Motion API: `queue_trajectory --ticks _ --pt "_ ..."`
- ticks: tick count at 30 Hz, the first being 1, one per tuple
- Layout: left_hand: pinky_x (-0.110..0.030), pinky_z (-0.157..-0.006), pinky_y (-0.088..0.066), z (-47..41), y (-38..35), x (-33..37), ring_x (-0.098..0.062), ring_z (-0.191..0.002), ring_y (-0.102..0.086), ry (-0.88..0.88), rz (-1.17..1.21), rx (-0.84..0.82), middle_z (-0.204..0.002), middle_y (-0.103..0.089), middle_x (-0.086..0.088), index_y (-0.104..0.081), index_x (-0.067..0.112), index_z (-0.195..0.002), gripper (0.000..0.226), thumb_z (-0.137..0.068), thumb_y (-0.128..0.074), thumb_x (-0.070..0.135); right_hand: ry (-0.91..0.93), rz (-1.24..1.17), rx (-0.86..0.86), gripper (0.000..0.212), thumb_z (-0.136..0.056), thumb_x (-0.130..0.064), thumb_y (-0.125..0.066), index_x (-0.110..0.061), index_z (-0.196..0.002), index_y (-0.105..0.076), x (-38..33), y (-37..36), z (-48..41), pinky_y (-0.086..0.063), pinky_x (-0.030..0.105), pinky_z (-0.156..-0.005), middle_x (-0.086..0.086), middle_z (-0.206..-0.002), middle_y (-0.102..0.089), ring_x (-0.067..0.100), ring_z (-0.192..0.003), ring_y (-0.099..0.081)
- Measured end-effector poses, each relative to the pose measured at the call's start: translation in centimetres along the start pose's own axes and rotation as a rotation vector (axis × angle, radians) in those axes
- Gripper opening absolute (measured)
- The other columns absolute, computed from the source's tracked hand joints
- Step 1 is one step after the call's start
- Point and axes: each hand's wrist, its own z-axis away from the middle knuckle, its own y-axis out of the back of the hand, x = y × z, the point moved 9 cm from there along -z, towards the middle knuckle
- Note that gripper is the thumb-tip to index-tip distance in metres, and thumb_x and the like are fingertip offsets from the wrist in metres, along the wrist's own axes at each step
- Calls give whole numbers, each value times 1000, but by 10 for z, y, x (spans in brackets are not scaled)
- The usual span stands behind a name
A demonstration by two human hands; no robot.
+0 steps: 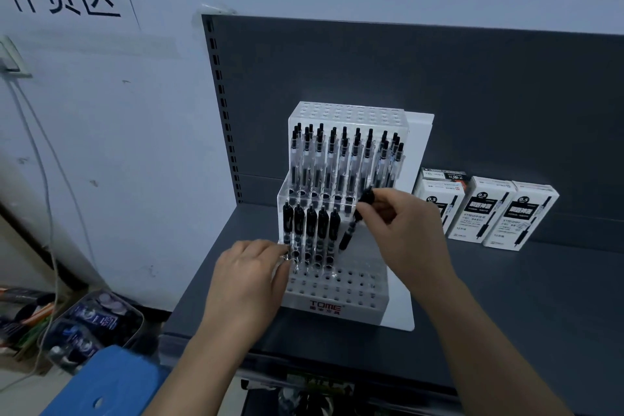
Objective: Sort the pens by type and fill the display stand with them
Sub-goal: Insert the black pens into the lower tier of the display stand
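Observation:
A clear tiered display stand (337,300) sits on the dark grey shelf (506,297). Its upper tier holds several clear-barrelled pens with black tops (341,159). The middle tier holds several black pens (310,223) along its left side. My right hand (405,233) pinches one black pen (351,230) by its top; the pen slants down-left, its tip just above the middle tier beside the row of black pens. My left hand (250,277) rests against the stand's lower left corner, fingers curled on its edge. The front tier's holes show no pens.
Three white pen boxes (486,209) stand against the shelf's back panel to the right of the stand. Below left on the floor are a box of bottles (91,324) and a blue stool (101,385). A cable (47,199) hangs down the left wall.

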Motion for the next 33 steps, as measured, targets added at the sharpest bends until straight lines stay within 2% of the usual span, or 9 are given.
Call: queue_trajectory --ticks 3,7,10,15,18,22,26,30,33 --pt "-37 -70 -53 1 -1 -1 -27 -79 -66 7 5 -6 -89 -73 1 -75 17 -95 20 -75 -78 18 1 34 -19 13 -89 -21 -67 -9 -92 -72 0 -5 -2 -56 31 -65 0 -74 -69 13 -67 -64" --pt "-37 -69 -53 2 -5 -1 -26 -80 -67 13 20 -27 -90 -73 2 -75 17 -96 19 -77 -76 20 -57 142 -176 19 -93 -27 -62 -10 -86 -69 16 -37 5 -52 32 -60 -2 -68 -63 12 -59 -57" --pt "-37 -69 -51 4 -4 -2 -25 -80 -66 23 24 -26 -91 -73 3 -74 18 -97 19 -78 -75 20 -115 178 -241 20 -94 -29 -60 -12 -88 -67 26 -51 11 -45 26 -58 -7 -64 -55 8 -55 -51" --pt "-37 -68 -52 5 -3 0 -26 -78 -66 34 49 -10 -88 -72 3 -74 16 -95 20 -81 -63 26 -138 188 -252 18 -93 -30 -61 -14 -88 -66 29 -53 10 -49 28 -63 -4 -69 -57 15 -63 -56" --pt "-37 -69 -51 4 -2 8 -25 -79 -67 35 76 -13 -89 -72 4 -73 16 -95 15 -81 -71 21 -156 236 -305 18 -93 -33 -60 -17 -83 -62 36 -56 17 -43 26 -62 -3 -71 -58 17 -68 -56" --pt "-36 -70 -53 -1 -3 24 -22 -81 -67 -10 101 -38 -92 -72 3 -73 16 -98 22 -82 -61 27 -171 276 -310 24 -96 -33 -54 -14 -105 -66 48 -49 37 -49 27 -73 1 -98 -68 19 -89 -64" --pt "-34 -69 -55 -7 -6 52 -22 -77 -68 -93 107 -40 -88 -73 -2 -74 12 -93 23 -80 -61 26 -209 291 -289 40 -98 -36 -50 -16 -133 -56 57 -27 56 -44 27 -94 -1 -131 -60 17 -117 -56" --pt "-33 -73 -54 -9 -18 88 -22 -79 -67 -164 155 -74 -90 -73 -2 -73 12 -93 35 -87 -46 33 -260 336 -255 44 -97 -37 -51 -18 -137 -52 73 5 72 -38 24 -100 -3 -138 -55 14 -127 -49" --pt "-35 -73 -54 -10 -28 119 -23 -79 -68 -199 193 -102 -92 -73 -1 -73 13 -95 34 -86 -48 35 -311 370 -238 46 -97 -38 -51 -18 -139 -50 88 35 87 -34 21 -103 -3 -141 -51 12 -130 -45"
